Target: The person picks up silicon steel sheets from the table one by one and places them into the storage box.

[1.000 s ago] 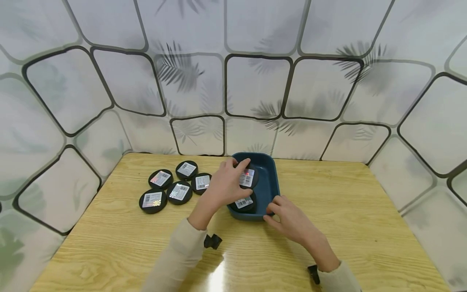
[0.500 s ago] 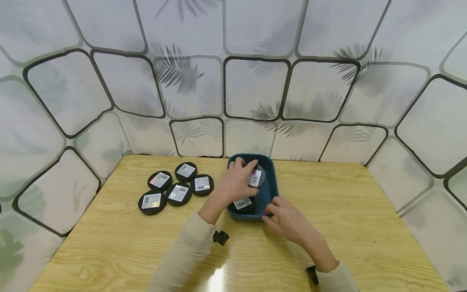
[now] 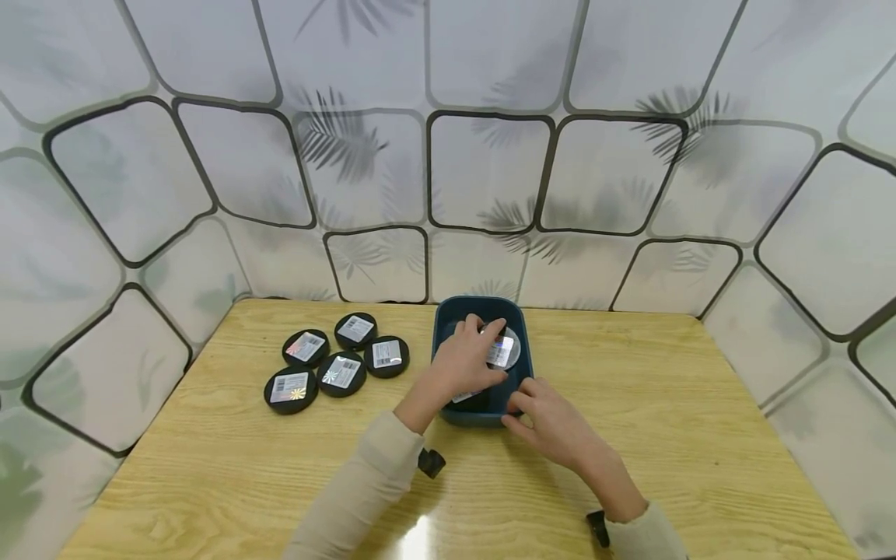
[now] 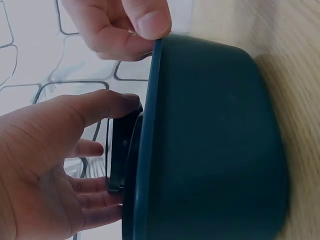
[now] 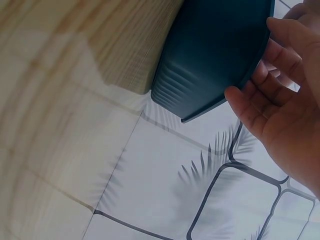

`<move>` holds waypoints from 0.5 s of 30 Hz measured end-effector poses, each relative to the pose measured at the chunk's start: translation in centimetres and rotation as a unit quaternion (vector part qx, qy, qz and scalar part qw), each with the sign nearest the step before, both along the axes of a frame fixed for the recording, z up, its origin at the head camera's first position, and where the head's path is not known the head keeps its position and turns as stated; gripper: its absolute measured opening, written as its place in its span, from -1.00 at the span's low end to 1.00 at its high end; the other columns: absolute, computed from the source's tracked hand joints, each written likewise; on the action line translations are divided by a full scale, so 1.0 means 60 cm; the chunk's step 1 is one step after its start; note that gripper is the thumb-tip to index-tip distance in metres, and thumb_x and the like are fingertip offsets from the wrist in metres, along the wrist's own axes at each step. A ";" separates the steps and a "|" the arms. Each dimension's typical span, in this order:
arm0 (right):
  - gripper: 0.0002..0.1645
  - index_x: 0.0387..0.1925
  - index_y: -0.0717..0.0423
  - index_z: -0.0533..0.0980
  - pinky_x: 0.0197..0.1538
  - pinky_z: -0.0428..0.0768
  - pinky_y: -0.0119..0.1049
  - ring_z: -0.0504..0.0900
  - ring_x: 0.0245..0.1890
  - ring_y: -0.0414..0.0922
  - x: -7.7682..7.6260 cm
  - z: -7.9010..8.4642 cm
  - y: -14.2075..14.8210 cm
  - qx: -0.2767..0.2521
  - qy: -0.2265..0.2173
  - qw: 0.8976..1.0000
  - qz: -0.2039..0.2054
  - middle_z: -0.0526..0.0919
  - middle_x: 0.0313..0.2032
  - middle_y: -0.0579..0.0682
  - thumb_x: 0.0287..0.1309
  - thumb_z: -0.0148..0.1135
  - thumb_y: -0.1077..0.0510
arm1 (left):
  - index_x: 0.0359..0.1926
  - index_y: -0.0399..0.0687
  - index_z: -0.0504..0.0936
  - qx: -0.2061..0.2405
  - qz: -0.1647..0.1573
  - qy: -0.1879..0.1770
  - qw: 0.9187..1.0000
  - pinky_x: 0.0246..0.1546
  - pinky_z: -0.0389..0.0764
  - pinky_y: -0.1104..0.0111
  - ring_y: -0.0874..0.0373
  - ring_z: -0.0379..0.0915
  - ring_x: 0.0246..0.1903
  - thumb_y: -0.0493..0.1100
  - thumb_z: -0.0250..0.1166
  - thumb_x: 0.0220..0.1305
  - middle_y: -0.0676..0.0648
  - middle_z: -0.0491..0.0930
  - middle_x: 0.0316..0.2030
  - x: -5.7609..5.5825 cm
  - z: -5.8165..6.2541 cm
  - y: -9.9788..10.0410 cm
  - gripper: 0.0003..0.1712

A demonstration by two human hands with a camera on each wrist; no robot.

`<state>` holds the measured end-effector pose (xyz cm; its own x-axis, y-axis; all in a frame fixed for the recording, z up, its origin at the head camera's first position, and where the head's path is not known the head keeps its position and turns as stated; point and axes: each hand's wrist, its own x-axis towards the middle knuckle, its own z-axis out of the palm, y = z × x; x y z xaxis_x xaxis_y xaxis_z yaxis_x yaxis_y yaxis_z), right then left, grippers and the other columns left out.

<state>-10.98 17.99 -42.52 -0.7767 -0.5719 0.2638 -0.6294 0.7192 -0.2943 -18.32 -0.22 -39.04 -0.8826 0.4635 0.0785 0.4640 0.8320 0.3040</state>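
A black round flat tin [image 3: 501,353] with a white label is gripped by my left hand [image 3: 463,359] over the dark blue bin [image 3: 448,313]. In the left wrist view, the thumb lies on one edge of the tin [image 4: 120,150] and several fingers reach round the opposite side. Another labelled black tin [image 3: 477,401] shows in the near part of the bin, partly covered by the left hand. My right hand [image 3: 556,426] holds the bin's near right corner, and the right wrist view shows fingers and thumb at its rim.
Several black tins [image 3: 341,373] lie in a loose cluster on the wooden table [image 3: 630,389], left of the bin, labels up. A patterned curtain [image 3: 490,171] stands behind the table and along its sides.
My left hand has shifted right and slightly nearer with the tin, which tilts more toward the bin's right side. The right hand stays at the bin's corner.
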 end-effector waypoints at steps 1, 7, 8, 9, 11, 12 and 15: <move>-0.88 -0.40 -0.04 0.60 -0.27 0.48 -0.35 0.37 -0.35 -0.25 0.000 0.000 0.000 0.000 -0.001 1.000 -0.001 0.44 -0.36 -0.20 0.18 0.40 0.08 | 0.52 0.12 0.17 -0.002 -0.003 0.004 1.000 -0.24 0.60 0.19 -0.05 0.38 0.05 0.19 0.41 0.17 -0.23 0.30 0.22 0.000 -0.002 0.002 -0.02; -0.87 -0.40 -0.03 0.60 -0.27 0.49 -0.34 0.38 -0.34 -0.25 0.001 -0.001 -0.001 0.001 0.001 1.000 -0.001 0.44 -0.37 -0.19 0.17 0.41 0.08 | 0.49 0.13 0.20 -0.020 -0.016 0.020 0.999 -0.25 0.60 0.23 -0.01 0.42 0.00 0.20 0.41 0.17 -0.22 0.33 0.24 0.000 -0.012 0.013 -0.05; -0.87 -0.40 -0.04 0.59 -0.27 0.49 -0.34 0.38 -0.34 -0.25 0.001 -0.001 -0.001 0.002 0.001 1.000 -0.001 0.44 -0.37 -0.20 0.17 0.41 0.08 | 0.49 0.13 0.20 -0.025 -0.016 0.020 0.999 -0.24 0.60 0.23 -0.01 0.42 0.01 0.20 0.41 0.17 -0.22 0.33 0.24 0.001 -0.013 0.015 -0.05; -0.87 -0.40 -0.04 0.60 -0.27 0.49 -0.34 0.38 -0.34 -0.25 0.001 -0.001 -0.001 0.002 0.001 1.000 -0.001 0.44 -0.37 -0.19 0.17 0.41 0.08 | 0.48 0.13 0.21 -0.028 -0.015 0.018 0.999 -0.23 0.60 0.23 -0.01 0.42 0.02 0.20 0.40 0.17 -0.21 0.34 0.23 0.002 -0.014 0.016 -0.06; -0.87 -0.40 -0.04 0.59 -0.27 0.48 -0.34 0.38 -0.35 -0.25 0.002 -0.002 -0.001 0.002 0.000 1.000 -0.002 0.44 -0.37 -0.19 0.17 0.41 0.08 | 0.48 0.14 0.22 -0.036 -0.013 0.017 0.999 -0.20 0.60 0.22 -0.01 0.42 0.03 0.21 0.40 0.18 -0.21 0.35 0.23 0.003 -0.016 0.018 -0.07; -0.87 -0.40 -0.04 0.59 -0.27 0.48 -0.34 0.37 -0.35 -0.26 0.002 -0.001 -0.001 0.002 -0.001 1.000 -0.002 0.44 -0.37 -0.19 0.17 0.41 0.08 | 0.47 0.14 0.22 -0.039 -0.012 0.017 0.999 -0.18 0.60 0.22 -0.02 0.42 0.04 0.21 0.39 0.18 -0.21 0.35 0.23 0.003 -0.015 0.019 -0.08; -0.87 -0.40 -0.03 0.59 -0.27 0.48 -0.34 0.37 -0.35 -0.25 0.002 -0.001 -0.001 -0.001 0.001 1.000 -0.002 0.44 -0.36 -0.19 0.17 0.41 0.08 | 0.46 0.14 0.24 -0.044 -0.010 0.020 0.999 -0.14 0.60 0.22 -0.03 0.42 0.07 0.22 0.40 0.17 -0.21 0.36 0.23 0.005 -0.014 0.021 -0.09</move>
